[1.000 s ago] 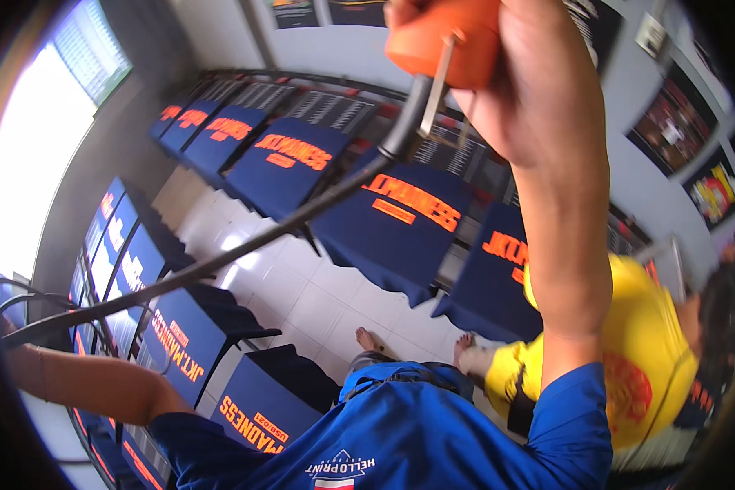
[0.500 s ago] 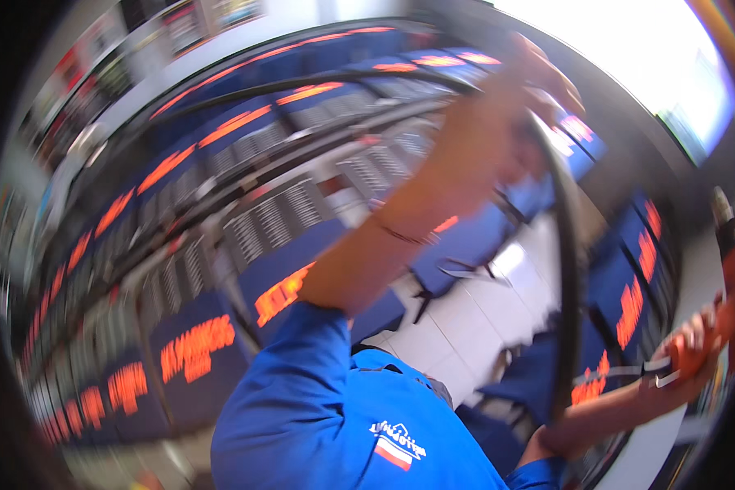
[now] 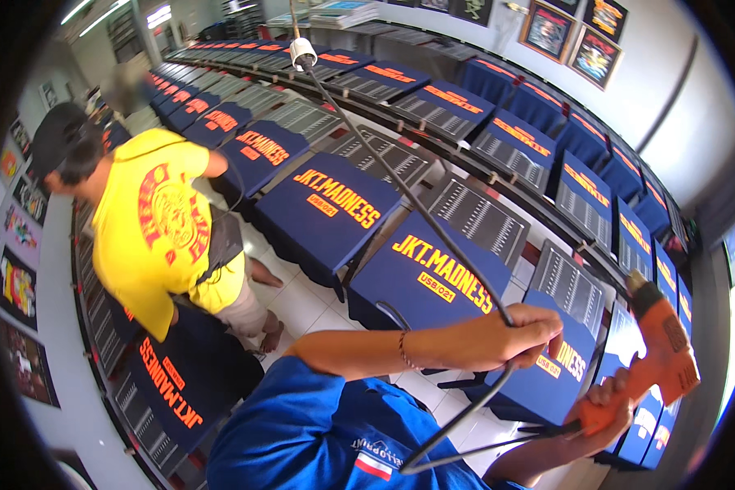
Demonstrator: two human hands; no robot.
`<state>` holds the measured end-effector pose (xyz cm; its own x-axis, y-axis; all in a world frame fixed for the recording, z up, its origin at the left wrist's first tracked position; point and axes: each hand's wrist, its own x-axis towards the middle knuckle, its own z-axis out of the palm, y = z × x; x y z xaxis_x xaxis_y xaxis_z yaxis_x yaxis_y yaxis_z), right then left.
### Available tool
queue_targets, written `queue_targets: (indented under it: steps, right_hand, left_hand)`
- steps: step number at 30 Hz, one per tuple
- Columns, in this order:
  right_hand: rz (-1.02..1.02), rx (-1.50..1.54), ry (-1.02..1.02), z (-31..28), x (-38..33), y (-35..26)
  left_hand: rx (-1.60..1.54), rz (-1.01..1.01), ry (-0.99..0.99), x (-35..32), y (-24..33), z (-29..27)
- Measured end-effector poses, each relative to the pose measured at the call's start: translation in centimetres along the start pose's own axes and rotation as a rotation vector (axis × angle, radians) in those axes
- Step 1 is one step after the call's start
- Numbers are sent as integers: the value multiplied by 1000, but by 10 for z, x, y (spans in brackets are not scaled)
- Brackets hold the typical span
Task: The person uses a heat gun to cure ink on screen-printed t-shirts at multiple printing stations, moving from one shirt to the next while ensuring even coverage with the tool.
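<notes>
My left hand (image 3: 527, 336), with a bracelet at the wrist, is closed around a black power cable (image 3: 423, 212) in front of my chest. Upward from there the cable runs to a white hanging socket (image 3: 302, 54); below, it loops toward my right. My right hand (image 3: 603, 408) grips the handle of an orange heat gun (image 3: 663, 359), whose dark nozzle end points up and away from me. Just beyond both hands lie dark blue printed T-shirts (image 3: 433, 273) with orange and yellow lettering, stretched over flat boards.
Long rows of printing boards (image 3: 478, 216) with shirts run away to the far left and along the right. At left, a co-worker in a yellow T-shirt (image 3: 159, 216) stands in the tiled aisle (image 3: 310, 306) beside another shirt row. Framed pictures (image 3: 551, 31) hang on the walls.
My view has swung round, and the co-worker has come into it. My left hand has dropped from high up to chest level, still holding the cable. The heat gun stays in my right hand.
</notes>
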<state>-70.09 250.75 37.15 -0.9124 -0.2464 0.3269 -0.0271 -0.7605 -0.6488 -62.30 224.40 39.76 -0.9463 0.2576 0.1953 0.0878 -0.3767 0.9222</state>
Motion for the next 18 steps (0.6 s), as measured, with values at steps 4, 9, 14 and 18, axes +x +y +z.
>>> queue_targets:
  steps: [4, 9, 14, 18]
  right_hand:
    - [76, -133, -84, 38, 3, 77]
    - [234, -203, -74, 77, -18, 134]
    - [284, -325, 146, 99, -32, 178]
    - [231, -613, 183, 96, -49, 214]
  left_hand:
    - [-6, 36, 107, -17, -18, 5]
    - [22, 168, 288, -30, -38, -4]
    - [153, 227, 497, -51, -35, -36]
    - [352, 244, 484, -81, -24, -71]
